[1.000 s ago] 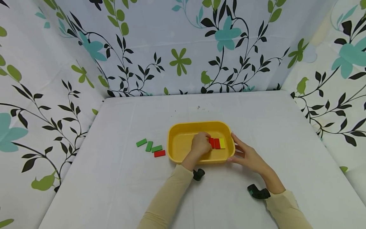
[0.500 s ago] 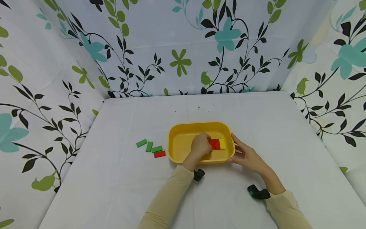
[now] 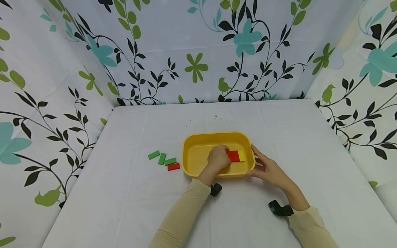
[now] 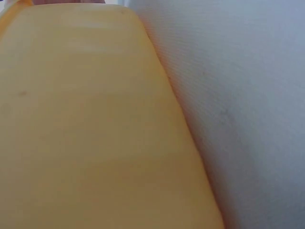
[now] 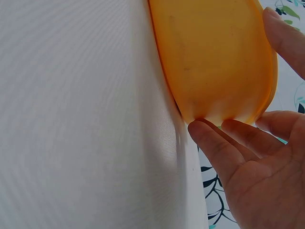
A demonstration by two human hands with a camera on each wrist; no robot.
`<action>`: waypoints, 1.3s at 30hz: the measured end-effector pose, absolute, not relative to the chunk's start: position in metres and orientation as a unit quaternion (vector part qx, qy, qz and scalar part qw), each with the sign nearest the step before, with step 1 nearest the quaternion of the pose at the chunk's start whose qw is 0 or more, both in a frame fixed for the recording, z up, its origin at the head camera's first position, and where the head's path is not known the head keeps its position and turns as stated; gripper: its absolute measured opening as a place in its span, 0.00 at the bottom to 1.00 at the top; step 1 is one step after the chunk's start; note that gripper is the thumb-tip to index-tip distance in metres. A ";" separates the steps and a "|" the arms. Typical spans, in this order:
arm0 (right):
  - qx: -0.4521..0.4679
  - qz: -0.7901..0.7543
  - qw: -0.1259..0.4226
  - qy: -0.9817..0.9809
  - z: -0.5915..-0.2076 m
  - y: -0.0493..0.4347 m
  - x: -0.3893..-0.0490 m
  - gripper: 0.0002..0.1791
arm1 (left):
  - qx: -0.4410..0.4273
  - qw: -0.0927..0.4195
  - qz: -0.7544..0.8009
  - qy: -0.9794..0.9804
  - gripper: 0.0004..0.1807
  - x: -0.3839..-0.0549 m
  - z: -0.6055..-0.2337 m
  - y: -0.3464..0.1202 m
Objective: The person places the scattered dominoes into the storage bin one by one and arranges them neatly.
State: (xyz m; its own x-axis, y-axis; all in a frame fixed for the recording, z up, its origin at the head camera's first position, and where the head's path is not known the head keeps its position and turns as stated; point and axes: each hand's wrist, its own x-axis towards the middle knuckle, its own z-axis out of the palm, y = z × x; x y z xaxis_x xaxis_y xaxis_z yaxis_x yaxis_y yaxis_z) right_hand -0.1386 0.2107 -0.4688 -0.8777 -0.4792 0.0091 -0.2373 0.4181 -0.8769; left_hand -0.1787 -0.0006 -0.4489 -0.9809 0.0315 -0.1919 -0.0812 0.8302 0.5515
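Note:
A shallow yellow tray (image 3: pixel 198 156) stands mid-table. My left hand (image 3: pixel 218 159) reaches into it, its thumb and a finger at the two ends of a red block. That red block lies against a second red block (image 3: pixel 234 156), with a yellow block (image 3: pixel 241 156) on the right; the hand partly hides the left one. My right hand (image 3: pixel 269 170) holds the tray's right end between thumb and fingers. In the right wrist view, the fingertips (image 5: pixel 202 131) touch the tray's outer wall. Only the tray's outer side shows in the left wrist view, with the left hand out of sight.
Left of the tray lie several small green blocks (image 3: pixel 162 158) and one red block (image 3: pixel 173 166), loose on the white-covered table (image 3: pixel 124 199). A flower-patterned curtain (image 3: pixel 173 51) surrounds the table's back and sides.
Inside the tray, the red block at the left hand has moved slightly right, and the thin gap between the two red blocks has closed. The right hand and tray stay in place.

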 end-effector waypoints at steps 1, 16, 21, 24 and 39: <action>-0.215 -0.494 0.122 0.833 -0.468 0.211 -0.138 0.53 | -0.012 0.097 0.291 0.952 0.26 -0.179 -0.449 0.000; -0.219 -0.491 0.118 0.835 -0.470 0.212 -0.140 0.52 | -0.010 0.110 0.291 0.950 0.30 -0.176 -0.446 -0.001; -0.218 -0.488 0.118 0.837 -0.470 0.212 -0.140 0.53 | 0.003 0.104 0.283 0.953 0.33 -0.175 -0.447 -0.001; -0.219 -0.488 0.118 0.837 -0.471 0.213 -0.140 0.53 | 0.017 0.097 0.292 0.951 0.37 -0.175 -0.447 0.000; -0.226 -0.498 0.112 0.830 -0.472 0.212 -0.140 0.52 | 0.092 -0.024 0.405 0.909 0.37 -0.157 -0.416 -0.041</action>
